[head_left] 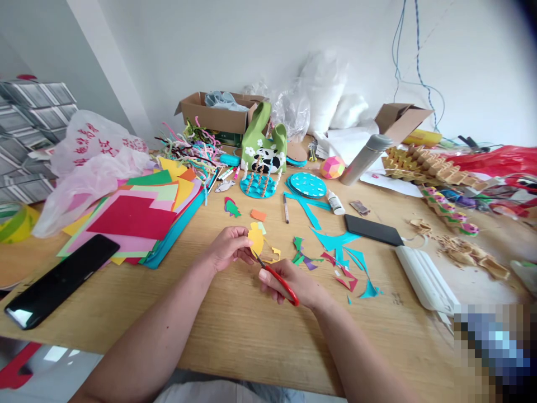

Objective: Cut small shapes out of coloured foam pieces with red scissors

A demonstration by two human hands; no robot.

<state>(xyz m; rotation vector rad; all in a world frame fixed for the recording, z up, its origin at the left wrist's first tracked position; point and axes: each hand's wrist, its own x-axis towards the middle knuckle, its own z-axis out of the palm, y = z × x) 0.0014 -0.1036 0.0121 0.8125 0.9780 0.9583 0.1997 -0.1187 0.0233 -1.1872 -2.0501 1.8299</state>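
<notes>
Between the thumb and fingers of my left hand is a yellow paper cutout with a rounded outline. My right hand is closed around the red handles of a pair of scissors. The scissor blades point up and left, and their tips are at the lower edge of the yellow paper. Yellow paper scraps lie just right of the blades. Beyond my hands are an orange paper piece and a green and red fish cutout.
Colored sheets and a black phone lie at left. Green, red and blue scraps spread to the right. Farther back are a panda bag, a glue bottle, a leaning thermos and a white power strip.
</notes>
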